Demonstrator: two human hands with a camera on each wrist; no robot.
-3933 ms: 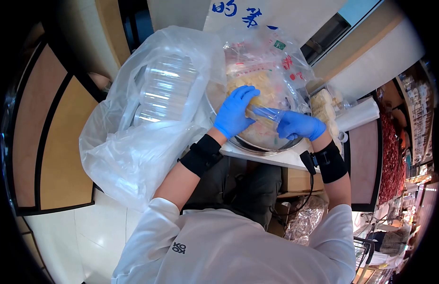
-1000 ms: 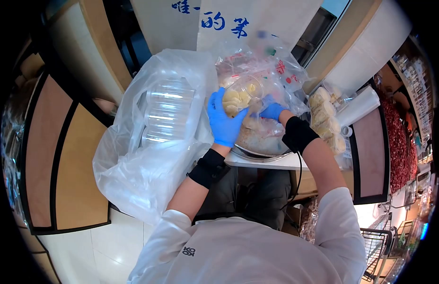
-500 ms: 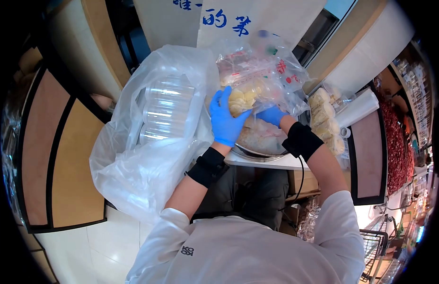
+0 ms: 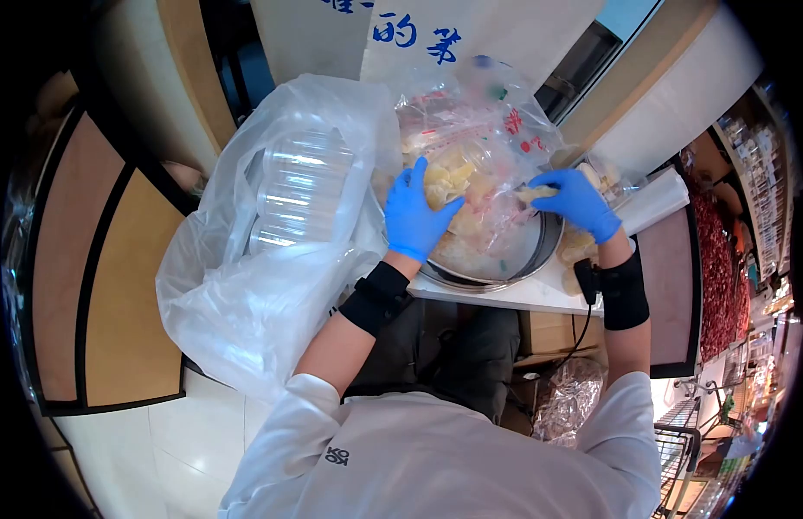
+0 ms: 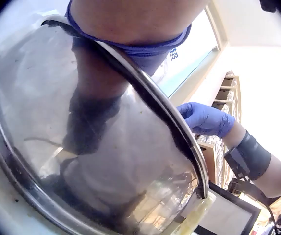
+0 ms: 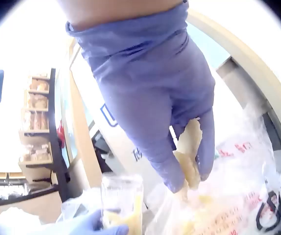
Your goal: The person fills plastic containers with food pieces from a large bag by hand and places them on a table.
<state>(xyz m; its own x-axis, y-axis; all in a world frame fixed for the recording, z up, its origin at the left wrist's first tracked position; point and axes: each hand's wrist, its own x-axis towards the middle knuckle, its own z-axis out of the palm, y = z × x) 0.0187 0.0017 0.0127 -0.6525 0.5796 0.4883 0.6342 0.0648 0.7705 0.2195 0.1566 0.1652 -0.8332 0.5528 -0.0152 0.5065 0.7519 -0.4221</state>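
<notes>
My left hand [image 4: 414, 216], in a blue glove, holds a clear plastic tub [image 6: 123, 193] with pale yellow slices in it, thumb and fingers spread around its side. My right hand [image 4: 579, 203], gloved the same, pinches a few pale yellow slices [image 6: 189, 154] between thumb and fingers, right of the tub. Beneath both hands is a round metal basin [image 4: 553, 246], its shiny wall filling much of the left wrist view. A clear plastic bag [image 4: 540, 138] with red print lies open over the basin, with more pale slices in it.
To the left, a big translucent bag [image 4: 237, 303] holds stacked clear tubs [image 4: 306, 177]. Filled tubs [image 4: 579, 246] and a white plastic roll [image 4: 661, 203] are at the right. Scissors [image 6: 272, 210] with black handles lie on the bag. A white board [image 4: 471, 52] with blue writing stands behind.
My right hand has come out of the plastic bag and moved right, with slices now between its fingers. The left hand stays at the tub, almost in the same place.
</notes>
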